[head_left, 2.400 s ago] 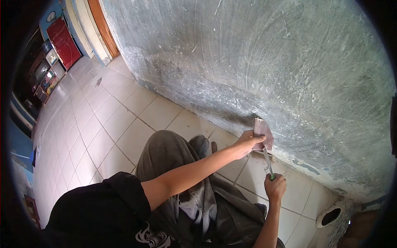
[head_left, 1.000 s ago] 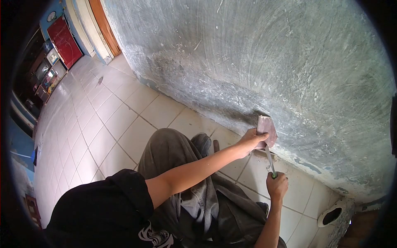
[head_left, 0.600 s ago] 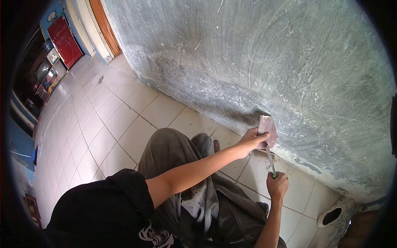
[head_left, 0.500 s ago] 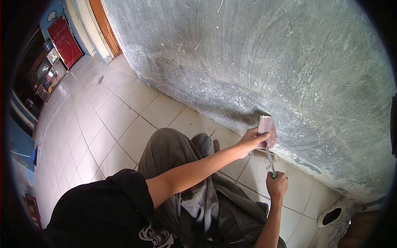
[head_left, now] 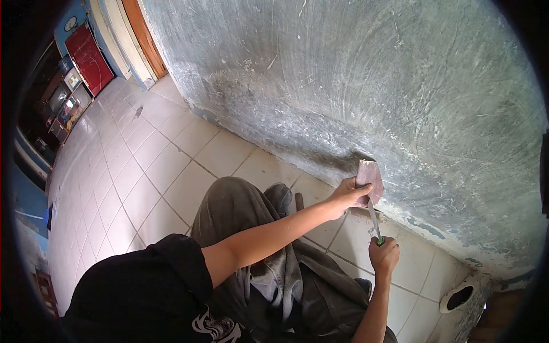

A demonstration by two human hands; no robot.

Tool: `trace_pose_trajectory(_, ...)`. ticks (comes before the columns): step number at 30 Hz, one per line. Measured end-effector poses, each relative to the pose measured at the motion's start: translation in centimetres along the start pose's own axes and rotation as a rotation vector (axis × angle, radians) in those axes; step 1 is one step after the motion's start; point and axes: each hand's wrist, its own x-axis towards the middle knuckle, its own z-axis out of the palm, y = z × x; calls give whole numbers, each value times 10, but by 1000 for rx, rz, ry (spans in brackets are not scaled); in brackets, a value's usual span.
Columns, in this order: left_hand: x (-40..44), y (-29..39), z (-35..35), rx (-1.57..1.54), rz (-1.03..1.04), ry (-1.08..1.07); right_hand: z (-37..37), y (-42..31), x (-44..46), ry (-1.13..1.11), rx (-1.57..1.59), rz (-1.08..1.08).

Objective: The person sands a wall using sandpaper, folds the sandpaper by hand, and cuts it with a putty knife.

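Note:
My left hand [head_left: 347, 195] grips a flat reddish-brown piece [head_left: 369, 176], with the thumb across its face, close to the foot of the grey wall [head_left: 320, 68]. Below it my right hand [head_left: 384, 255] is closed round the green handle of a tool with a narrow metal blade [head_left: 374, 218]. The blade's tip touches or lies just at the lower edge of the piece. Under the piece, a thin block [head_left: 363, 212] shows partly on the tiles by the wall.
White floor tiles [head_left: 171, 177] stretch away to the left. A dark bar-like object [head_left: 299, 201] lies beside my shoe [head_left: 279, 199]. At the lower right is a white-rimmed opening [head_left: 458, 299]. A red panel [head_left: 89, 59] and shelves stand far back left.
Since the earliest frame, the view has shifted a little, and both hands with the piece and the tool appear slightly further right. Over the last half second the tool has barely moved.

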Motion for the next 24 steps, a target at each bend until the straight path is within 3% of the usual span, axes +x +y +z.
trace_pose_trajectory(14,6,-17,-6,188,71,15,-1,1,1,-112,-30,124)
trace_pose_trajectory(22,5,-16,-1,122,143,94,-5,2,0,-102,-77,148)
trace_pose_trajectory(24,7,-10,-2,51,172,114,-11,11,1,-321,-173,277)
